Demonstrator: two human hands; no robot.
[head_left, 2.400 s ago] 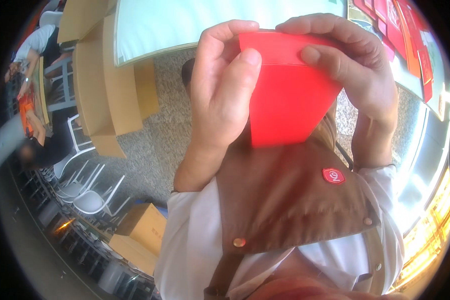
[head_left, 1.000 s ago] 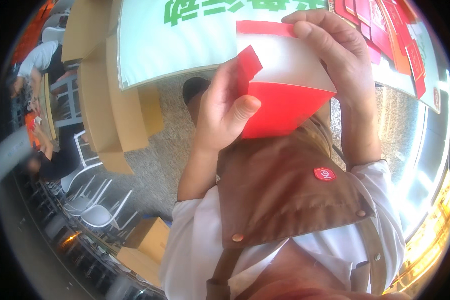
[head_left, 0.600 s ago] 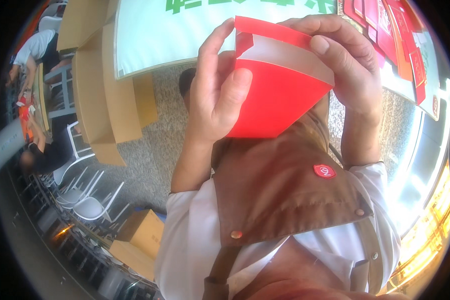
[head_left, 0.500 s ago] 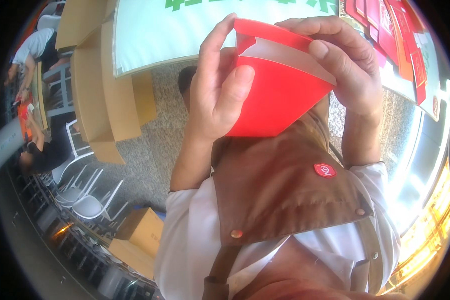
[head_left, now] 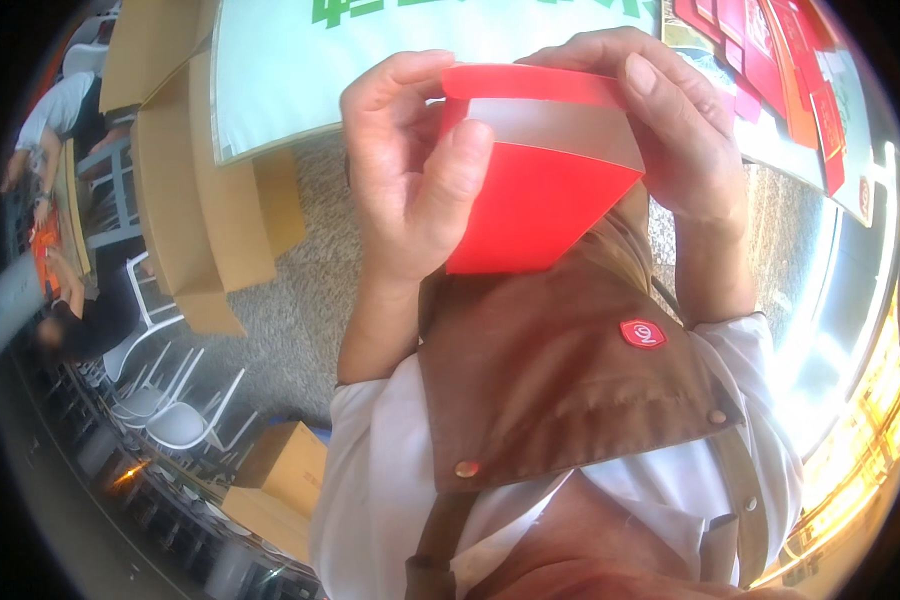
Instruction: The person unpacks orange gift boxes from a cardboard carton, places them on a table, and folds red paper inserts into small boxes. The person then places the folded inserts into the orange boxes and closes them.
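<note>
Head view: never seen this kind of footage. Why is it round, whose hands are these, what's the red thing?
It comes from a fisheye camera worn on a person's head, looking down at their own hands, so the picture is round and straight edges bend near the rim. No machine here, only two bare hands. The left hand and right hand hold up a red paper envelope with a pale band across its open flap. Below it are the person's brown apron and white shirt. Behind lie cardboard boxes, a white sheet with green lettering, and more red packets at upper right. Other people sit far left.

Matt red paper envelope point(head_left: 535, 195), brown leathery apron point(head_left: 560, 380), speckled rough floor point(head_left: 280, 310).
</note>
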